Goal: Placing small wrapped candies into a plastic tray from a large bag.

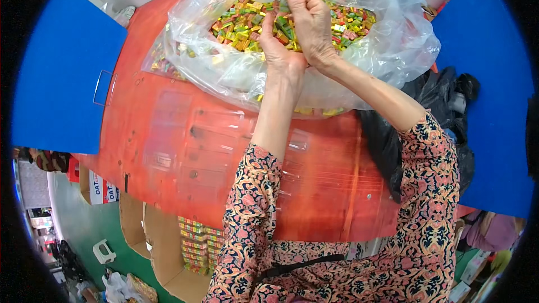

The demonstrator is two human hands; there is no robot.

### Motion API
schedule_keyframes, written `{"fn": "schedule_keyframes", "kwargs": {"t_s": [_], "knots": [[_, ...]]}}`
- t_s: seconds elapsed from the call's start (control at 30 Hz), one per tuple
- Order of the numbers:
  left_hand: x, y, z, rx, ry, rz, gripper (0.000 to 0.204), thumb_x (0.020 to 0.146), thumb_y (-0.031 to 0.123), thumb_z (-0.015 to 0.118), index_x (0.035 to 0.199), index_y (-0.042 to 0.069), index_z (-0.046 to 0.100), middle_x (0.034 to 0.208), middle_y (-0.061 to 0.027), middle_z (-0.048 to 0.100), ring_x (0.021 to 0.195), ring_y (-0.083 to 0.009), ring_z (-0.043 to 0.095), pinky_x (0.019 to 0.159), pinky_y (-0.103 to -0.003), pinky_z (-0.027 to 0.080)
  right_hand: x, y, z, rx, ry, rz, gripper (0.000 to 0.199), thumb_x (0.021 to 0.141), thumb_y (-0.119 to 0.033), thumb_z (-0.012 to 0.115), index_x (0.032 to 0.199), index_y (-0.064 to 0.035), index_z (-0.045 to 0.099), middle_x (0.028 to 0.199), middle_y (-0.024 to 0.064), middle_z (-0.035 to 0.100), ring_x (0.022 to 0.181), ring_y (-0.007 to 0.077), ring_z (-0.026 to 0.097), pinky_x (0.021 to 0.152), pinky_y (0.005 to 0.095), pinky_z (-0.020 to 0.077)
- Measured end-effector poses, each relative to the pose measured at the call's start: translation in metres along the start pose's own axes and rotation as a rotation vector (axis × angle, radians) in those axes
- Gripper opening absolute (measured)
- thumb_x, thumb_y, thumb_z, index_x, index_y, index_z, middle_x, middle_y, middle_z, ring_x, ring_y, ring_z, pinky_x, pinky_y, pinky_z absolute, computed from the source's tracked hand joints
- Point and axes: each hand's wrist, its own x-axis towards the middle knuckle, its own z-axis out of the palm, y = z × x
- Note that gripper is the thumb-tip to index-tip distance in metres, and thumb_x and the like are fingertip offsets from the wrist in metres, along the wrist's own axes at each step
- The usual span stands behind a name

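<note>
Head view: your hands are up over the clear bag (pixel 393 39) of candies (pixel 241 25) at the tabletop's (pixel 185 151) far side. Left hand (pixel 279 50) half-curled w/ fingers in the candies; right hand (pixel 311 22) closed, pinching candies above the pile. Black bag (pixel 443 101) sits to the right.

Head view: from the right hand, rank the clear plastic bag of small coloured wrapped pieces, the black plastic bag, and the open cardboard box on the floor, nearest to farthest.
From the right hand:
1. Clear plastic bag of small coloured wrapped pieces: right around the hand, at the top of the orange table.
2. Black plastic bag: lower right, at the table's right edge.
3. Open cardboard box: far lower left, on the floor.
</note>
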Motion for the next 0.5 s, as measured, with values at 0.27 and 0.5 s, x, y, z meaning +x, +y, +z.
{"fn": "schedule_keyframes", "kwargs": {"t_s": [0.27, 0.5], "knots": [[-0.026, -0.003, 0.019, -0.103, -0.026, 0.008, 0.036, 0.087, 0.036, 0.04, 0.091, 0.005, 0.057, 0.095, -0.0101, 0.06, 0.089, -0.0235, 0.057, 0.082, -0.037, 0.046, -0.006, -0.031, -0.007, 0.395, 0.009, 0.106, 0.021, 0.09, -0.024, 0.049, 0.083, -0.0055, 0.055, 0.071, -0.0015, 0.057, 0.06, 0.0073, 0.057, 0.056, 0.0196, 0.0455], [-0.046, 0.0, 0.021, -0.103, -0.108, 0.03, 0.032, 0.088, 0.032, 0.039, 0.099, 0.005, 0.054, 0.098, -0.0121, 0.059, 0.087, -0.0246, 0.058, 0.08, -0.036, 0.048, -0.019, -0.074, -0.003, 0.284, 0.024, -0.176, 0.023, 0.092, -0.021, 0.045, 0.076, -0.0046, 0.05, 0.06, -0.0056, 0.041, 0.051, 0.0025, 0.036, 0.044, 0.0194, 0.0292]]}}
